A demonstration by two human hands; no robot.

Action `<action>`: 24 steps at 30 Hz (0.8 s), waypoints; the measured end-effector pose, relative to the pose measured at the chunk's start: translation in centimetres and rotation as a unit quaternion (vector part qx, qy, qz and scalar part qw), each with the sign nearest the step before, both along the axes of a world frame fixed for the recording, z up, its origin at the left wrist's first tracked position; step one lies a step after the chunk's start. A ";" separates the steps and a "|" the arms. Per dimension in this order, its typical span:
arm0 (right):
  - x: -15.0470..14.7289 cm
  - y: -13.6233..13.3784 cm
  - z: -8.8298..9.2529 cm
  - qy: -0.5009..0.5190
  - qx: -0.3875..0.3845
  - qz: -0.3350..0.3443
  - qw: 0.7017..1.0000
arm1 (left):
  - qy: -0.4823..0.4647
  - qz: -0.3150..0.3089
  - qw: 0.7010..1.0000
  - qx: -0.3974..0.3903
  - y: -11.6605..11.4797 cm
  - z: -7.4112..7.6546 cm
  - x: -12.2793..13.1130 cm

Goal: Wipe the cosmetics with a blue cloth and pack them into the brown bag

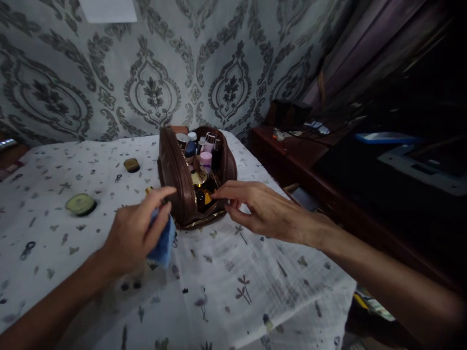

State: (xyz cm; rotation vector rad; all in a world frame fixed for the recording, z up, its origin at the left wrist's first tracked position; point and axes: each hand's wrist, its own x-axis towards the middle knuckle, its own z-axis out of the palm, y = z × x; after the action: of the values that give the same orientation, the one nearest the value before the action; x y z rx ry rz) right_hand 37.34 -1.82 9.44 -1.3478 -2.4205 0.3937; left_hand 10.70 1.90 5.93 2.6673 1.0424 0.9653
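Note:
A brown zippered cosmetic bag (178,187) stands unzipped on the cloth-covered surface, packed with several small bottles and jars. Among them are a pink-capped bottle (206,159), a gold round lid (199,177) and a dark item with an amber patch (207,197) near the front. My right hand (262,209) reaches over the bag's front right edge, fingers apart, its index fingertip at the amber patch. Left of the bag, my left hand (131,236) is closed on a blue cloth (163,243). A small gold-coloured piece (149,190) shows just beyond its fingers; whether the hand holds it too is unclear.
A pale greenish round lid or jar (80,204) and a smaller gold-brown one (132,165) lie to the left on the white patterned cloth (219,287). At right stands a dark red desk (277,165) with an open drawer and a blue-edged object (386,138). Patterned curtain hangs behind.

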 end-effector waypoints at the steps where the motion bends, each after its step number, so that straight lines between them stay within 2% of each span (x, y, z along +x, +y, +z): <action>1: -0.2 -0.1 0.0 -0.002 -0.001 -0.003 1.000 | 0.002 0.043 0.999 -0.023 1.0 0.1 -0.8; 3: -0.7 -0.1 -0.3 -0.004 0.000 -0.013 1.000 | 0.020 0.118 0.991 -0.059 3.3 -0.5 -2.6; 6: -1.4 -0.1 -1.0 0.009 0.013 -0.035 0.999 | 0.047 0.164 0.981 -0.095 6.6 -2.7 -4.5; 9: -2.2 -0.5 -1.7 0.073 0.059 -0.066 0.993 | 0.065 0.133 0.984 -0.099 8.3 -5.3 -5.1; 12: -3.2 -1.7 -2.0 0.151 0.135 -0.087 0.976 | 0.147 0.087 0.978 -0.118 8.4 -6.7 -4.7; 14: -4.2 -2.6 -2.4 0.189 0.165 -0.070 0.966 | 0.193 0.064 0.970 -0.130 8.0 -6.8 -4.6; 16: -5.4 -3.4 -3.1 0.215 0.159 -0.031 0.963 | 0.213 0.051 0.967 -0.126 7.5 -6.4 -4.8; 19: -7.4 -4.0 -4.9 0.217 0.091 0.013 0.972 | 0.198 0.029 0.974 -0.105 6.6 -5.6 -5.9; 24: -10.8 -3.0 -7.9 0.185 -0.024 0.009 0.982 | 0.155 0.016 0.983 -0.093 4.9 -4.9 -8.2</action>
State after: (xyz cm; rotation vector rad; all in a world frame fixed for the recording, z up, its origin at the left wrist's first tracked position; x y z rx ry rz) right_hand 26.51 -4.86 1.58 -1.1530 -2.1263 0.6483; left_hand 2.48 6.84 1.07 2.7020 1.1686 0.4358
